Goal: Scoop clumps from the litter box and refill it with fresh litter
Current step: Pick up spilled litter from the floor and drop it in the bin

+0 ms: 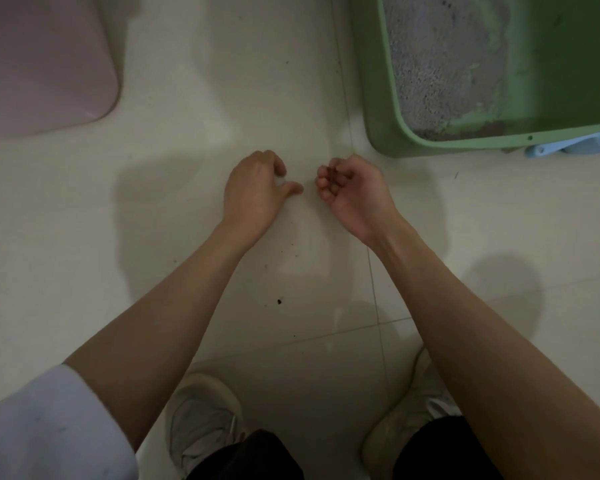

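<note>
Above the tiled floor [222,81], left hand [257,188] pinching something small and pale, right hand [352,192] loosely curled, empty, green litter box [381,109] near.

We see a dim, soft picture with a greenish cast. Broad blurred shadows of the arms lie on the pale glossy tiled floor [66,237]. Straight lines bend slightly toward the picture's edges.
</note>
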`<state>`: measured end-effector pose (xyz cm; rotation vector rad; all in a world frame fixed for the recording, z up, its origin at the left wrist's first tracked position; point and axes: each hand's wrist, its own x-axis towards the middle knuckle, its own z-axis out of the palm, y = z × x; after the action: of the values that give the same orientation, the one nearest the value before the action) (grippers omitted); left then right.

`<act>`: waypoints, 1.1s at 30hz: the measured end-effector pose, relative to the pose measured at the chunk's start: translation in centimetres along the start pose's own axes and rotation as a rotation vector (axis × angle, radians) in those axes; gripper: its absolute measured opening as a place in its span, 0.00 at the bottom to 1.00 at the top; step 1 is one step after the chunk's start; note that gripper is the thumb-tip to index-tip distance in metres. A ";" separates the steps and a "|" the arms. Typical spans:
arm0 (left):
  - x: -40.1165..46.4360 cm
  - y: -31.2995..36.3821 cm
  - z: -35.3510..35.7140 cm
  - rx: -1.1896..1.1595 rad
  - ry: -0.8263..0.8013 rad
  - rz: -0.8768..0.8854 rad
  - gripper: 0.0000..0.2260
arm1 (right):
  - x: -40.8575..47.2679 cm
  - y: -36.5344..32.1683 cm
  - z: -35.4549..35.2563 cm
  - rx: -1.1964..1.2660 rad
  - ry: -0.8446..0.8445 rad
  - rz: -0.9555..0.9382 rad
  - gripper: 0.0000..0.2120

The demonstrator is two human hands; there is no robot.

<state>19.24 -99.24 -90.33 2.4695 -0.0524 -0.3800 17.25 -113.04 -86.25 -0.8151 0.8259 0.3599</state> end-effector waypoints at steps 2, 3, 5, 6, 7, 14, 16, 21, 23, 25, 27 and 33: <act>0.3 0.1 0.2 0.053 0.051 0.011 0.16 | -0.2 0.0 -0.5 -0.022 0.000 0.030 0.14; 0.3 0.2 0.3 0.061 0.070 0.009 0.16 | -0.1 0.1 -0.7 -0.047 0.015 0.030 0.14; 0.3 0.2 0.4 0.063 0.078 0.012 0.14 | 0.3 0.3 -1.0 -0.160 0.062 0.005 0.14; 0.2 0.1 0.5 0.072 0.076 0.025 0.14 | 0.6 0.5 -1.2 -0.263 0.094 -0.026 0.14; 0.1 0.0 0.5 0.087 0.079 0.046 0.13 | 0.8 0.7 -1.3 -0.398 0.133 -0.073 0.15; -1.3 -2.4 -1.4 0.026 0.233 0.070 0.18 | 1.7 1.8 -0.3 -1.485 0.221 -0.266 0.20; -1.7 -3.4 -2.4 0.034 0.253 -0.036 0.20 | 2.1 1.6 0.8 -1.586 0.204 -0.199 0.16; -2.9 -5.0 -4.1 0.033 0.208 -0.223 0.19 | 3.4 1.1 4.4 -1.597 0.096 -0.061 0.11; -3.2 -5.0 -4.6 0.090 0.146 -0.249 0.18 | 3.6 1.2 5.3 -1.499 0.002 0.008 0.11; -3.3 -4.9 -5.1 0.186 0.077 -0.267 0.16 | 3.4 1.0 5.5 -1.341 -0.050 0.091 0.12; -3.3 -4.8 -5.4 0.298 0.002 -0.230 0.16 | 2.9 0.6 4.8 -1.200 -0.062 0.143 0.13; -1.8 -2.2 -3.3 0.501 -0.208 0.008 0.09 | 1.6 -0.3 1.2 -1.266 -0.057 0.350 0.14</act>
<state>18.30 -95.34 -88.70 2.9067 -0.2730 -0.6888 19.06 -112.40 -86.82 -1.8122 0.6257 1.2749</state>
